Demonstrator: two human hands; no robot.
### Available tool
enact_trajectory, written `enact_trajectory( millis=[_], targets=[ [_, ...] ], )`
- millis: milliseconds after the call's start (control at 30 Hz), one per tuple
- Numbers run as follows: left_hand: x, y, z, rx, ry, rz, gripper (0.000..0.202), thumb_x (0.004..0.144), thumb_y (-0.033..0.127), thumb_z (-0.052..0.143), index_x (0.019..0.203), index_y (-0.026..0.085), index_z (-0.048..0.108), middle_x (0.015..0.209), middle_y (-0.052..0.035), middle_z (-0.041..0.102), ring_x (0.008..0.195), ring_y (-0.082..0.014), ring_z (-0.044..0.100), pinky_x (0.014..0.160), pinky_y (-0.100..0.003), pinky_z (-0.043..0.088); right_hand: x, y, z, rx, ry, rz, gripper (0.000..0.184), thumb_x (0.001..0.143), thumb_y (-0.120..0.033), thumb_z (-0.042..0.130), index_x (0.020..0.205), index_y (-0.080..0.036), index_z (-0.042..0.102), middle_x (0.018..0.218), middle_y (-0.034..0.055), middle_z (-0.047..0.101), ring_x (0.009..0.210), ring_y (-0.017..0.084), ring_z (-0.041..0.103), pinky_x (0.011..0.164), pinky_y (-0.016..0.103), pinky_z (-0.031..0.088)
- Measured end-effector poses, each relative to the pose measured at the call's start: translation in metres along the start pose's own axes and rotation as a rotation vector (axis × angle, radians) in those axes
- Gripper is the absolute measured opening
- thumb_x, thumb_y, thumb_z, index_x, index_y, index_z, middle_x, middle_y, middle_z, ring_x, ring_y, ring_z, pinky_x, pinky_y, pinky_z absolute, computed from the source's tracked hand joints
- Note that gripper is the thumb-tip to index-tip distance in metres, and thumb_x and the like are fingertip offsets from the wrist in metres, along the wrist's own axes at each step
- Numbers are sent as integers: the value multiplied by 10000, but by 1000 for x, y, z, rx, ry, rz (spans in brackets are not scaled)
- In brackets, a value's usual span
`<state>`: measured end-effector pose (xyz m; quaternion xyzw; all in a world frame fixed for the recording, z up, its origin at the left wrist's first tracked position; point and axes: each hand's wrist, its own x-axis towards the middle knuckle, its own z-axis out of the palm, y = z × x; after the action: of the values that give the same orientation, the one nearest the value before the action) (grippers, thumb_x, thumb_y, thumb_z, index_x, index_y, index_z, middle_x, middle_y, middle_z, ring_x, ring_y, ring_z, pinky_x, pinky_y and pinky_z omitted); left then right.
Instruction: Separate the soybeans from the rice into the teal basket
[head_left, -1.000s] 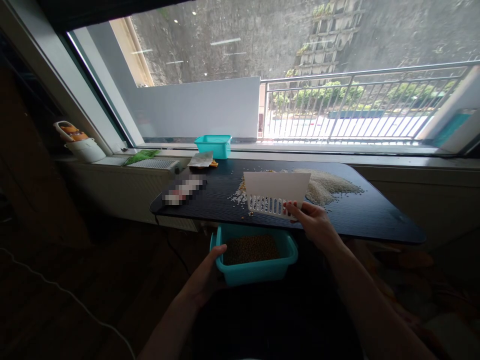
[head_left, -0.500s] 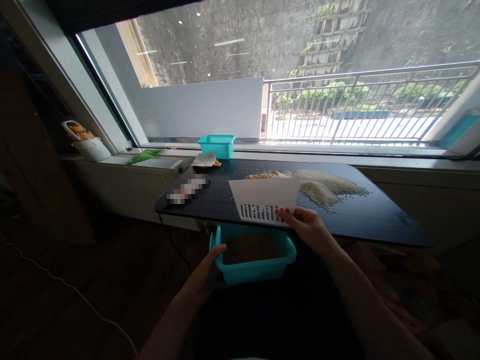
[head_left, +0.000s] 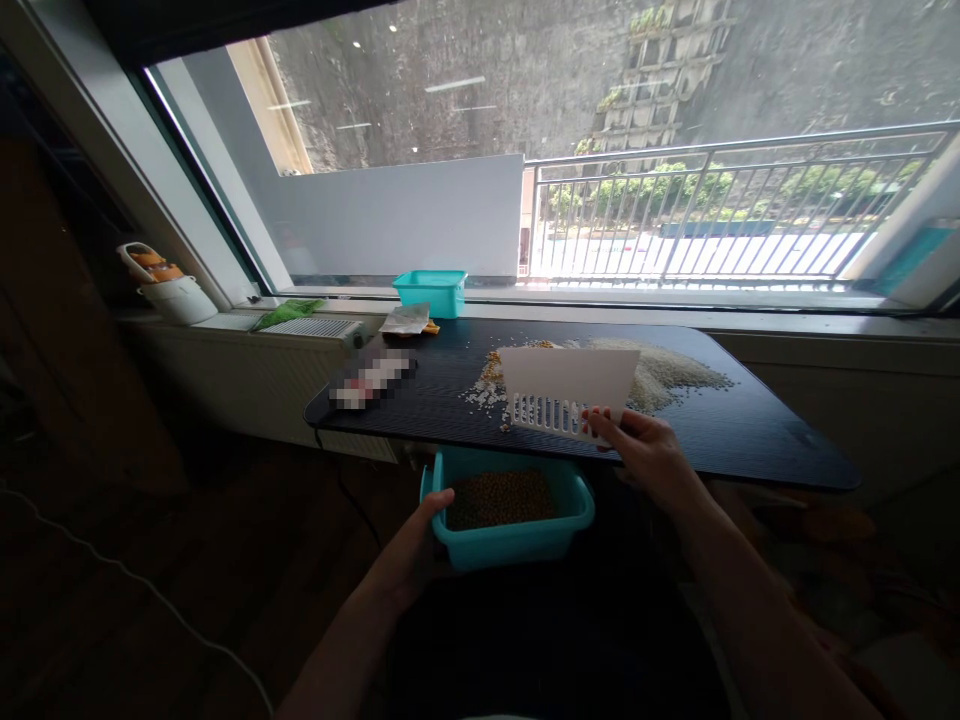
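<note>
My left hand grips the left rim of a turquoise plastic tub, held just below the table's near edge. A layer of brownish-yellow beans or kernels covers its bottom. In my right hand is a white flat scoop with a slotted edge, pinched at its lower right corner and held over the dark table. Behind and left of the scoop, yellow kernels lie mixed with white grains. A wide heap of white, rice-like grains spreads to the right, partly hidden by the scoop.
A second turquoise tub stands at the table's back by the window, with a crumpled pale packet before it. A blurred-out item lies at the table's left. Beyond are a radiator, green cloth and white pot.
My right hand has moved the slotted scoop to the right, uncovering more grains and kernels on its left. My left hand and the tub have hardly moved.
</note>
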<state>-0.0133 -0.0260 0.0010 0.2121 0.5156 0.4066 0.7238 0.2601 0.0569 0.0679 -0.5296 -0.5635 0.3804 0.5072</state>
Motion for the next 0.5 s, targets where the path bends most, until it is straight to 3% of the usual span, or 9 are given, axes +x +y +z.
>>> enact_trajectory(
  millis=[233,500],
  targets=[
    [-1,0,2,-8,11,-9,666,839,518,565,1407,184,464,1331,-168,612,1154,-331,617,856,-431,538,4,4,11,-3,-28,-30,486,634,-671,720,668,-187,738,667,36,686,635,185,616,590,309,524],
    [-1,0,2,-1,-9,3,711,828,529,579,1442,204,424,1308,-156,631,1157,-327,620,877,-435,528,0,6,-5,46,69,-1,502,604,-669,755,758,-192,765,764,56,741,719,224,674,615,338,571]
  ],
)
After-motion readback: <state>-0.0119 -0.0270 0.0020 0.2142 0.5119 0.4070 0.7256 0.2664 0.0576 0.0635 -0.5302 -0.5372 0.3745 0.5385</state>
